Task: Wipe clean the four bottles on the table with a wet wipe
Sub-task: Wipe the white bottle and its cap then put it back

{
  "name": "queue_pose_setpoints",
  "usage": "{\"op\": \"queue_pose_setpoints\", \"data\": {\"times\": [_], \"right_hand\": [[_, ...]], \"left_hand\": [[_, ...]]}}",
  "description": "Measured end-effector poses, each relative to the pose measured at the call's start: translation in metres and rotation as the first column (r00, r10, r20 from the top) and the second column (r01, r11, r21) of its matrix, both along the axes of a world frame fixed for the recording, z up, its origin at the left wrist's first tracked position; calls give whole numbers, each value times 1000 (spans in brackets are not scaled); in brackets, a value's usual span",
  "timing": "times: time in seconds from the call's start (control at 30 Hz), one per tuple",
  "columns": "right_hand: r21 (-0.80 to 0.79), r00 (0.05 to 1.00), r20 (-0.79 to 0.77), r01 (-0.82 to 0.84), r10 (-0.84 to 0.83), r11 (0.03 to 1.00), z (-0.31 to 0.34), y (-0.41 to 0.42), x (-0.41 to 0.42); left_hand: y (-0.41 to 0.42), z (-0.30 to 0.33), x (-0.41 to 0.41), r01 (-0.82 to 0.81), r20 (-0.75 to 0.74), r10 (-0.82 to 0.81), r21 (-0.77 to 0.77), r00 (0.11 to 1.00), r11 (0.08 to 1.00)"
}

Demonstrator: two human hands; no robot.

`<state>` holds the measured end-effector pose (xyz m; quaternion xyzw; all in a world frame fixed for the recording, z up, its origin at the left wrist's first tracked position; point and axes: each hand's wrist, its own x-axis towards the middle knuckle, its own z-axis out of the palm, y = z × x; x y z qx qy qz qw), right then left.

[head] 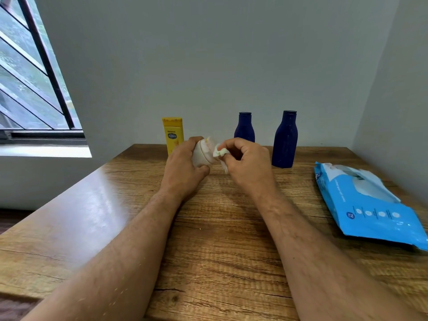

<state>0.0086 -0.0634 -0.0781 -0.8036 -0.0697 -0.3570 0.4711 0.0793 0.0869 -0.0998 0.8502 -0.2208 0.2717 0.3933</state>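
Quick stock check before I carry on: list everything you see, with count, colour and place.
cream bottle: 1, off-white, held above the table centre
yellow bottle: 1, yellow, back left, upright
blue bottles: 2, dark blue, back right, upright
wet wipe: 1, white, against the cream bottle
wipes pack: 1, light blue, right, opened
table: 1, wood-grain brown
window: 1, dark frame, left
left hand: grips cream bottle
right hand: pinches wet wipe
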Motion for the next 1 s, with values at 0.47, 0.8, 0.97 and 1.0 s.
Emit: {"op": "queue_pose_setpoints", "data": {"times": [0.47,0.8,0.97,1.0], "right_hand": [[-80,998,43,38,-35,996,3,-1,-1],[4,988,122,98,-98,995,6,-13,0],[-73,998,61,32,-27,997,2,-10,2],[-100,998,61,32,-26,994,1,-10,2]], "left_hand": [[0,5,-7,123,-56,-123,-2,991,992],[-6,5,-12,218,-79,-216,13,973,976],[-1,7,-11,140,-83,-146,-79,986,987],[0,7,-12,138,-80,-142,-58,987,989]]}}
